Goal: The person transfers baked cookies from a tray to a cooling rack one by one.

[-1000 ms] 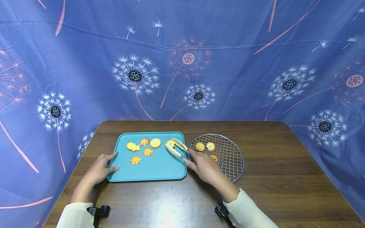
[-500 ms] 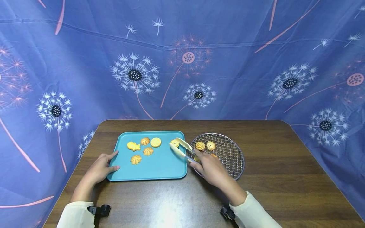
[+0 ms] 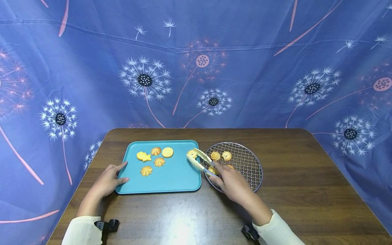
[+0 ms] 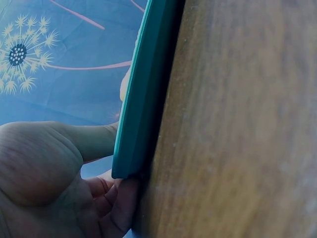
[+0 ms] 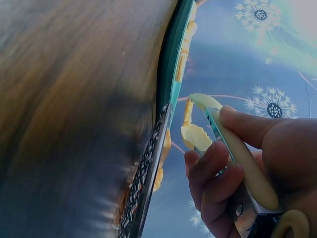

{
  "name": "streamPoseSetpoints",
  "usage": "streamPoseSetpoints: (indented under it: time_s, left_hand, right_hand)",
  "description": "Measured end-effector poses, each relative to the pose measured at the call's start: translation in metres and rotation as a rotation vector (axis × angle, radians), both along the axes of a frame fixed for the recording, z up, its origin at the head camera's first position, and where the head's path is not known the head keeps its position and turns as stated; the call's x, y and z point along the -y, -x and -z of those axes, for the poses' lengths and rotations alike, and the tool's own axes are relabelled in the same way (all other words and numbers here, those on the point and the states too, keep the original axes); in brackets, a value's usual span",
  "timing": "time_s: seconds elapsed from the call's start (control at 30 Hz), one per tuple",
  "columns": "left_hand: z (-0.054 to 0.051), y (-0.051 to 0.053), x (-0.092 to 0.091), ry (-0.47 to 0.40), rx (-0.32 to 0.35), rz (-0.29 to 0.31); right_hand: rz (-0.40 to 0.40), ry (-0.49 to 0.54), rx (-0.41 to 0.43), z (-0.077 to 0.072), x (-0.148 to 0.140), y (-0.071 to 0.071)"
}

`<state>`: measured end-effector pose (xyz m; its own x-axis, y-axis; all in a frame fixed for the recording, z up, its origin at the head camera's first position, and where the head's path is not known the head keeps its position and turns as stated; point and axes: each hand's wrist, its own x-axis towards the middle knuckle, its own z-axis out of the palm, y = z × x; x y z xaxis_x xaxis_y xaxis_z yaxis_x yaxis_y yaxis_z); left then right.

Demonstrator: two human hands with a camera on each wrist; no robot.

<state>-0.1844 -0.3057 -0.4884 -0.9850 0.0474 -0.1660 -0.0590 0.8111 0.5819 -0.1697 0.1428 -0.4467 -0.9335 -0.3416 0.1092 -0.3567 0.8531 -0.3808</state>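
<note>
My left hand (image 3: 107,180) holds the left edge of a blue tray (image 3: 171,182); in the left wrist view the thumb lies over the rim (image 4: 130,114) and curled fingers are below it. My right hand (image 3: 234,183) grips cream-tipped tongs (image 3: 197,164). Pinched in their tips is a pale piped cookie (image 3: 192,154), over the tray's right end. The right wrist view shows this cookie (image 5: 188,112) raised clear of tray and rack. On the tray lie a fish-shaped cookie (image 3: 143,156), a round cookie (image 3: 167,152) and several flower-shaped cookies (image 3: 159,162).
Just right of the tray is a round wire rack (image 3: 249,166). It bears a swirl cookie (image 3: 215,156), a flower-like cookie (image 3: 226,156), and others partly covered by the right hand and tongs. A patterned blue cloth (image 3: 257,68) hangs behind the wooden table (image 3: 306,190).
My right hand has moved rightward with the tongs, carrying the pale piped cookie across the tray toward the rack. The left hand stays at the tray's edge.
</note>
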Motion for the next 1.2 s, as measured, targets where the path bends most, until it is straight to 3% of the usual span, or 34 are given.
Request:
streamPoseSetpoints:
  time_s: [0.23,0.53,1.2]
  left_hand:
    - [0.0,0.0,0.0,-0.002,0.007,-0.006]
    - [0.0,0.0,-0.001,-0.001,0.007,-0.008]
    - [-0.002,0.0,-0.002,-0.008,0.014,-0.013]
  right_hand:
    - [-0.001,0.001,-0.029,-0.001,-0.008,-0.004]
    - [0.037,0.002,-0.001,-0.002,-0.019,-0.012]
    - [0.088,0.009,-0.07,-0.004,-0.055,-0.023]
